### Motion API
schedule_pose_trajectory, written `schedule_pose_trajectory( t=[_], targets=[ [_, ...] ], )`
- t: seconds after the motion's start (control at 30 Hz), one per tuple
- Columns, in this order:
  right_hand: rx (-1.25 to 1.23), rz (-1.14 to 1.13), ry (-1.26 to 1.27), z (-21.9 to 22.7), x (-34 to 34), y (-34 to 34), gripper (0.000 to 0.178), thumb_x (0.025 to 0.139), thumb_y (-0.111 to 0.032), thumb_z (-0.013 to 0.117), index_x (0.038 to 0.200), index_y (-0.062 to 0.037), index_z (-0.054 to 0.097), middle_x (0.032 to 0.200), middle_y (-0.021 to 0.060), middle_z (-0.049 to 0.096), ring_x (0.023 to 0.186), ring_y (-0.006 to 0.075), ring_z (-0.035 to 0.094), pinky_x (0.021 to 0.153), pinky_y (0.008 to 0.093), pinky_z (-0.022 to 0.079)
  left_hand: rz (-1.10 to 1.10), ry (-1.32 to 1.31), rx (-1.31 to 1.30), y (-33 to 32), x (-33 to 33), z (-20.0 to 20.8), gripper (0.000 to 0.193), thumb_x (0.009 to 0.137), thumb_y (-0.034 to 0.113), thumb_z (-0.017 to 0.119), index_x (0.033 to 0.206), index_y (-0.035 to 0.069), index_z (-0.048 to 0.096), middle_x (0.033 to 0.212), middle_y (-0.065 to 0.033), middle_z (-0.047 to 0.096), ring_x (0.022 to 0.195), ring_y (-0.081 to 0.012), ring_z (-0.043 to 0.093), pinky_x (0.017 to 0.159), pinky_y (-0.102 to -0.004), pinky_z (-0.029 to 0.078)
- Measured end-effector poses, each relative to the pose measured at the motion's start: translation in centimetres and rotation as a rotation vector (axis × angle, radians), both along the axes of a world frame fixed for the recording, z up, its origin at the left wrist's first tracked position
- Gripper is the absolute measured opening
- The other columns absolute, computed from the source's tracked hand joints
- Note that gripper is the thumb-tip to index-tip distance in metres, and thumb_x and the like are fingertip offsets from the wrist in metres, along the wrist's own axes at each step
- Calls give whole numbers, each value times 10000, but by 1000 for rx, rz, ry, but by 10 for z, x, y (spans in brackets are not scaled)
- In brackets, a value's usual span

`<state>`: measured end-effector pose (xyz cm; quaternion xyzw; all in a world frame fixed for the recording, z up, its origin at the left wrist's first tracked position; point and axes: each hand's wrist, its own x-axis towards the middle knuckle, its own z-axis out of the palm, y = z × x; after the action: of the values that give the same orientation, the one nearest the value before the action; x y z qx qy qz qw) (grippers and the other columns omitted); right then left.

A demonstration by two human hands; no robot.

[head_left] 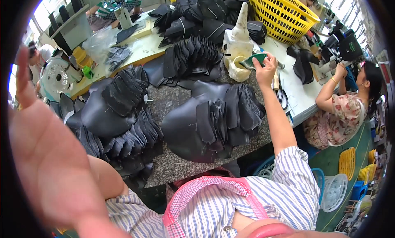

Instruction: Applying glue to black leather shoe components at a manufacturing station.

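Note:
My left hand (53, 155) is raised very close to the camera at the left, large and blurred, its palm bare and fingers stretched up. Across the bench, my right hand (266, 71) pinches a flat green scraper (254, 61). The scraper's tip is over the mouth of a cream-coloured glue pot (238, 70), crusted with dried glue; whether it touches the rim I cannot tell. Fanned stacks of black leather-like pieces (181, 122) lie on a speckled stone slab (175, 171) in front of me. Another fanned stack (191, 57) lies behind them, left of the pot.
A yellow plastic basket (284, 15) stands at the back right, beside piled black pieces (201, 11). A white fan (57, 78) is at the left. A co-worker in a flowered top (339, 100) sits at the right. Baskets (347, 163) stand on the green floor.

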<state>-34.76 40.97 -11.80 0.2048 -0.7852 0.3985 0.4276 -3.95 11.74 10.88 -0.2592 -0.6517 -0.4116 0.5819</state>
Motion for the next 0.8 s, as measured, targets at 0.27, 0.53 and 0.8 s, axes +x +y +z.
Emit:
schedule_pose_trajectory(
  t=[0.27,0.53,0.8],
  targets=[
    [8,-26,-11,16,-2,17,207,636,-178,674,739,-18,592,896,73,498,858,231,435,739,304,373,-6,144,-1,-1,-12,-11,457,728,155,457,1145,-24,404,1204,-194,388,1148,-303,332,909,-444,248],
    [0,33,-105,-9,6,20,202,606,-114,687,737,-11,573,938,48,501,858,213,440,709,276,371,206,432,-110,49,-55,17,449,726,147,456,1138,-24,408,1194,-198,395,1144,-305,336,903,-448,256],
    [-113,129,-95,3,7,4,179,662,-168,651,754,-23,600,887,69,522,844,214,472,772,299,345,274,408,-153,58,-44,-2,441,724,139,456,1131,-23,412,1185,-201,402,1140,-306,341,897,-453,264]
  ],
)
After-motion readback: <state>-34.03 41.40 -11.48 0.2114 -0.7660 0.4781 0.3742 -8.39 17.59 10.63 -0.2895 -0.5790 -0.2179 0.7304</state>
